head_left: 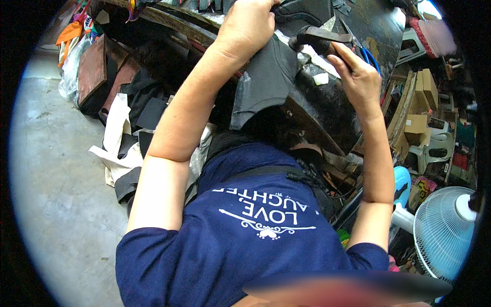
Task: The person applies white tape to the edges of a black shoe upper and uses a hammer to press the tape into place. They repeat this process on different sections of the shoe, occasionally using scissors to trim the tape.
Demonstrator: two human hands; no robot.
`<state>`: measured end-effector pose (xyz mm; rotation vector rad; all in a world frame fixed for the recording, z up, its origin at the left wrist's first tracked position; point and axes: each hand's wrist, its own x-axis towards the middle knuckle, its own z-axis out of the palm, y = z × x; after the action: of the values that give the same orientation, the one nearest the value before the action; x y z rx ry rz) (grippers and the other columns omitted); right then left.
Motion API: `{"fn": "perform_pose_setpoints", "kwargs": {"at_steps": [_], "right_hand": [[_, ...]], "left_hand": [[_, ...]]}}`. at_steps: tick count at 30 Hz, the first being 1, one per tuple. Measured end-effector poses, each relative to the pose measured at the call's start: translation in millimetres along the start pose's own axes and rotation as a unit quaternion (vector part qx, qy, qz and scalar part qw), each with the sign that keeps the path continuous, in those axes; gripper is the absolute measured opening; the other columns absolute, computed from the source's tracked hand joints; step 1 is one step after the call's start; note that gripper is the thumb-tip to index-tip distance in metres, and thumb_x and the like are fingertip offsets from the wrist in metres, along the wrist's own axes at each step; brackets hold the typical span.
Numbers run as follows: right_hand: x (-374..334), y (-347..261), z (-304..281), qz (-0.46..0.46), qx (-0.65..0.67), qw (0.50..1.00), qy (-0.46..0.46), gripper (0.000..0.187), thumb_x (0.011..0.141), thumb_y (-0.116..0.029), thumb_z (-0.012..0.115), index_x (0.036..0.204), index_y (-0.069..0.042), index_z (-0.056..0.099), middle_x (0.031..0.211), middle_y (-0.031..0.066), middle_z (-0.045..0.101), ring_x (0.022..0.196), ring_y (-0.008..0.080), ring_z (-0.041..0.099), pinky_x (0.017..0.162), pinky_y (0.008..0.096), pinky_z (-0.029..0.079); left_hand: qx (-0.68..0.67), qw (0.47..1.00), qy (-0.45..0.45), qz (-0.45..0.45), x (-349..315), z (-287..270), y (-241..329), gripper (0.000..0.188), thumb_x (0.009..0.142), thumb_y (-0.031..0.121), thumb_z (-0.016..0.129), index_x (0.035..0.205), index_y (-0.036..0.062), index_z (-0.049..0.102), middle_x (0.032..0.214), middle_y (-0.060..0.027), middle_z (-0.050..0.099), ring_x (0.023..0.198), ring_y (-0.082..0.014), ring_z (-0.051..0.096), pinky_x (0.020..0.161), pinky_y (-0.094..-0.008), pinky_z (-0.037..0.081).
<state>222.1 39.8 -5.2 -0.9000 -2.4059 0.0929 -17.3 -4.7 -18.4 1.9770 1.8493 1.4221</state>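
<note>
A hammer (322, 40) with a dark head and wooden handle is in my right hand (358, 82), its fingers wrapped round the handle. The hammer head is over the bench, beside a dark grey moulded sheet (266, 77). My left hand (248, 28) is closed at the sheet's upper edge; its fingertips are partly hidden near the top of the view. The sheet has raised lines, and its lower end hangs over the bench edge towards me. A small white block (320, 79) lies near the hammer. Scissors with blue handles (370, 60) lie just behind my right hand.
The dark workbench (319, 110) carries dark scraps at its far side. Fabric offcuts (120, 120) and brown boards (93, 71) are heaped at the left by the concrete floor (61, 179). A fan (442, 230) stands at the lower right, below cardboard boxes (417, 124) and plastic stools (437, 148).
</note>
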Motion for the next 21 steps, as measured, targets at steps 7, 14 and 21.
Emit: {"fn": "perform_pose_setpoints", "kwargs": {"at_steps": [7, 14, 21], "right_hand": [[0.1, -5.7, -22.6, 0.077, 0.301, 0.939, 0.150, 0.031, 0.089, -0.014, 0.070, 0.120, -0.011, 0.068, 0.088, 0.0006, 0.070, 0.072, 0.0064, 0.058, 0.063, 0.0203, 0.050], [-1.5, 7.5, -22.5, -0.029, -0.105, 0.994, 0.028, 0.033, 0.089, -0.043, 0.064, 0.114, -0.022, 0.070, 0.096, 0.0062, 0.071, 0.082, 0.0251, 0.070, 0.068, 0.0316, 0.054], [8.1, -3.4, 6.6, 0.007, 0.086, 0.996, 0.002, 0.035, 0.093, -0.028, 0.064, 0.127, -0.017, 0.064, 0.098, 0.0082, 0.073, 0.079, 0.0127, 0.068, 0.068, 0.0249, 0.052]], "left_hand": [[0.007, 1.000, 0.002, -0.022, -2.1, -0.1, 6.5, 0.025, 0.084, 0.001, 0.053, 0.106, -0.0035, 0.063, 0.088, -0.0282, 0.065, 0.086, -0.0423, 0.065, 0.079, -0.0467, 0.052], [0.015, 1.000, 0.009, -0.021, -3.1, -1.8, -0.1, 0.027, 0.082, 0.001, 0.052, 0.106, -0.0057, 0.064, 0.089, -0.0291, 0.065, 0.087, -0.0408, 0.066, 0.080, -0.0452, 0.052], [-0.008, 0.999, -0.002, -0.033, -2.7, 7.7, -8.5, 0.027, 0.082, 0.001, 0.052, 0.105, -0.0052, 0.064, 0.091, -0.0280, 0.066, 0.088, -0.0400, 0.066, 0.078, -0.0438, 0.053]]}}
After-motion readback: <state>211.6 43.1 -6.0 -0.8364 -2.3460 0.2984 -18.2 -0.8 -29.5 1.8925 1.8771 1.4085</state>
